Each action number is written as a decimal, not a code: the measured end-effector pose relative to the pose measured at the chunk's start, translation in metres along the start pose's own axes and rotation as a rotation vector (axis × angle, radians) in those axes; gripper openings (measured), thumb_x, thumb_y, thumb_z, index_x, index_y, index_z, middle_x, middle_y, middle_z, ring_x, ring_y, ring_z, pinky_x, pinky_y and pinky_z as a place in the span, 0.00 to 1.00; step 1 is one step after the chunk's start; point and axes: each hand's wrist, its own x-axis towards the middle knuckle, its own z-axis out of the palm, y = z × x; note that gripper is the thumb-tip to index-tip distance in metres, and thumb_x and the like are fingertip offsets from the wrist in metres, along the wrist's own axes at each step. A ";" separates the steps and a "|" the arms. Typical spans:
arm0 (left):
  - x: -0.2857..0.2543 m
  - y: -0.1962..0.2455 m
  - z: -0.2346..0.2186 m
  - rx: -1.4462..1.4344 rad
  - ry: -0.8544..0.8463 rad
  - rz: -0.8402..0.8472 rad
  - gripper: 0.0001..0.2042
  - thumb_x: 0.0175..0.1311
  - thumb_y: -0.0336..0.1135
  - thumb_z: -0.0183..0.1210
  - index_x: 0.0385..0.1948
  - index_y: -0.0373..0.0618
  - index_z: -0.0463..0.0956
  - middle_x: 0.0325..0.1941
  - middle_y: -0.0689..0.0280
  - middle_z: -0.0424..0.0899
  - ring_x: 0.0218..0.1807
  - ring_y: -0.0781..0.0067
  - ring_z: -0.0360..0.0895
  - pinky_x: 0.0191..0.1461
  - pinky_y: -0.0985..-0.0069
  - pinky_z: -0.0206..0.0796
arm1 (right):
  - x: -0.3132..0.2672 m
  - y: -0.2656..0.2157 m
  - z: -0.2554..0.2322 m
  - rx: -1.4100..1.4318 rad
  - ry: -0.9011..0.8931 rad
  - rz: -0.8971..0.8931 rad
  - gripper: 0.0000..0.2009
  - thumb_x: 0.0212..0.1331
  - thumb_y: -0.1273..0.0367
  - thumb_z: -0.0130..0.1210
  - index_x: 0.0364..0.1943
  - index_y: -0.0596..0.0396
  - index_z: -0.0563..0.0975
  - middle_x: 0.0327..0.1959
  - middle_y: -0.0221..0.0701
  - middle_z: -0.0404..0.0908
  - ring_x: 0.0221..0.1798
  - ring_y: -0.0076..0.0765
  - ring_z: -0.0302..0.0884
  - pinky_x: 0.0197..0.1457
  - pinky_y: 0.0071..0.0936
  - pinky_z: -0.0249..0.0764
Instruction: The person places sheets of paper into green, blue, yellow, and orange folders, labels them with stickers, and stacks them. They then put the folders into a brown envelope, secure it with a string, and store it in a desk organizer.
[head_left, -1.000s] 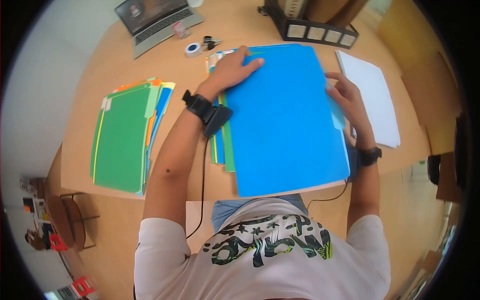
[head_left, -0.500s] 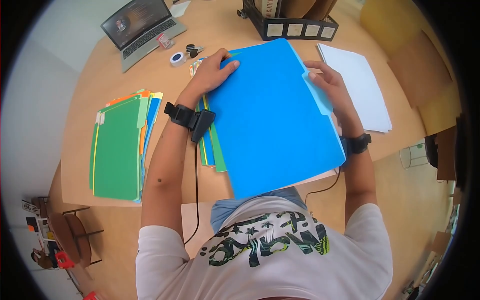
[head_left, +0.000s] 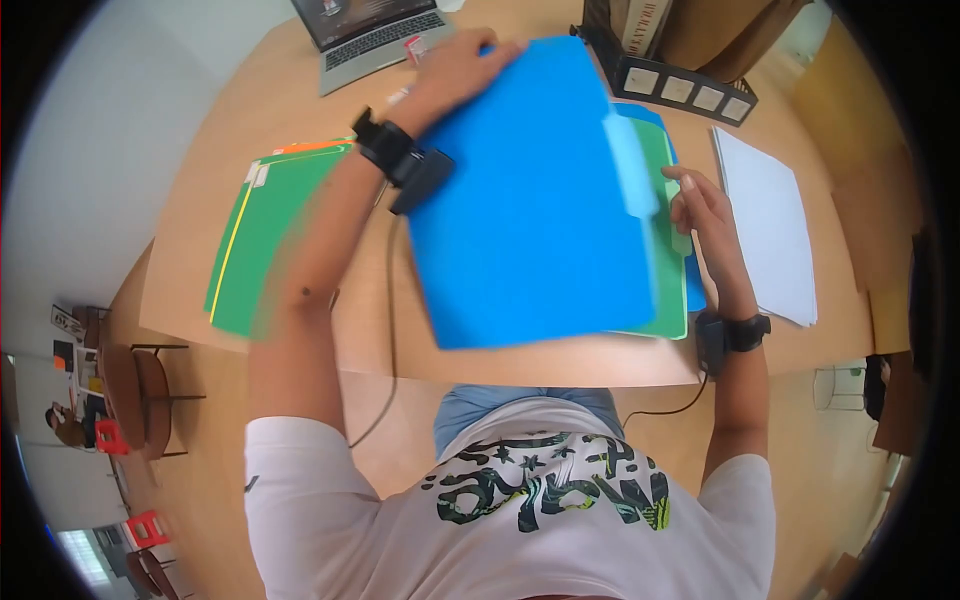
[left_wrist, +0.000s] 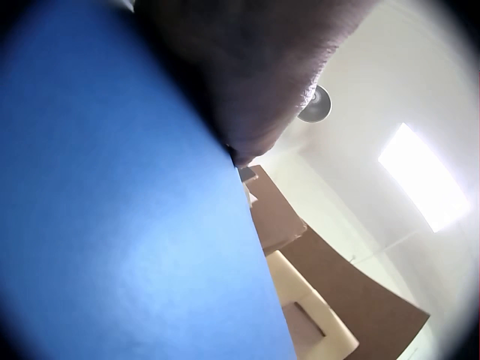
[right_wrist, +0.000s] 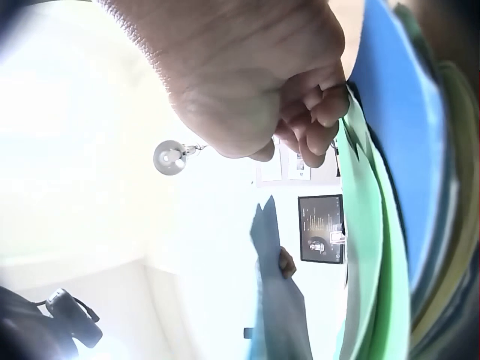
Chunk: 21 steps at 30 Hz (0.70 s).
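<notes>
My left hand (head_left: 465, 70) grips a blue folder (head_left: 530, 200) by its top left corner, thumb across its face. The folder is tilted and lifted over the table; in the left wrist view its blue face (left_wrist: 135, 225) fills the left side. My right hand (head_left: 705, 215), its fingers loosely bent, is beside the tab edge of a green folder (head_left: 672, 260). That folder tops a stack with more blue below. In the right wrist view the fingertips are right at the stack's green edge (right_wrist: 364, 225), and the raised blue folder (right_wrist: 281, 315) shows farther off.
At left lies a pile of green folders (head_left: 245, 250), partly behind my left forearm. White paper (head_left: 770, 230) is stacked at right. A laptop (head_left: 385, 45) and a black file organizer (head_left: 690, 90) stand at the back. A cable (head_left: 393, 330) hangs from the left wrist camera.
My left hand has lifted the blue folder off the stack and carried it left, uncovering a green folder. My right hand has come away from the blue folder's tab edge.
</notes>
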 end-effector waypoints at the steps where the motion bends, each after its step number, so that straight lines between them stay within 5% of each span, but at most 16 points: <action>1: 0.004 -0.011 -0.019 0.070 -0.014 0.036 0.28 0.59 0.62 0.48 0.36 0.41 0.79 0.35 0.53 0.82 0.40 0.52 0.79 0.46 0.62 0.68 | 0.000 0.002 0.000 -0.017 -0.018 0.008 0.19 0.67 0.55 0.45 0.49 0.55 0.75 0.20 0.19 0.66 0.25 0.14 0.60 0.30 0.13 0.57; 6: -0.006 -0.087 -0.098 0.345 -0.092 0.133 0.26 0.62 0.59 0.45 0.37 0.41 0.78 0.35 0.52 0.81 0.41 0.48 0.77 0.46 0.59 0.67 | -0.001 0.005 0.000 -0.058 -0.085 0.025 0.16 0.66 0.59 0.48 0.48 0.56 0.75 0.21 0.19 0.68 0.26 0.14 0.63 0.31 0.14 0.61; 9: -0.030 -0.132 -0.126 0.604 -0.280 0.033 0.26 0.62 0.58 0.45 0.34 0.40 0.75 0.32 0.49 0.80 0.38 0.45 0.75 0.43 0.58 0.66 | -0.001 0.008 0.003 -0.107 -0.112 0.003 0.16 0.65 0.60 0.49 0.48 0.58 0.75 0.22 0.20 0.69 0.27 0.14 0.65 0.32 0.15 0.62; 14: -0.077 -0.172 -0.124 0.677 -0.443 0.024 0.28 0.59 0.60 0.47 0.36 0.38 0.71 0.32 0.46 0.77 0.38 0.43 0.73 0.45 0.58 0.62 | 0.002 0.014 0.004 -0.135 -0.127 0.001 0.16 0.64 0.61 0.50 0.48 0.58 0.75 0.23 0.20 0.70 0.28 0.15 0.65 0.32 0.16 0.63; 21: -0.101 -0.188 -0.107 0.673 -0.519 -0.009 0.28 0.52 0.56 0.54 0.50 0.47 0.69 0.53 0.55 0.72 0.59 0.52 0.65 0.61 0.54 0.52 | 0.001 0.013 0.006 -0.135 -0.089 0.020 0.14 0.63 0.64 0.52 0.47 0.59 0.76 0.24 0.21 0.70 0.27 0.16 0.65 0.32 0.17 0.63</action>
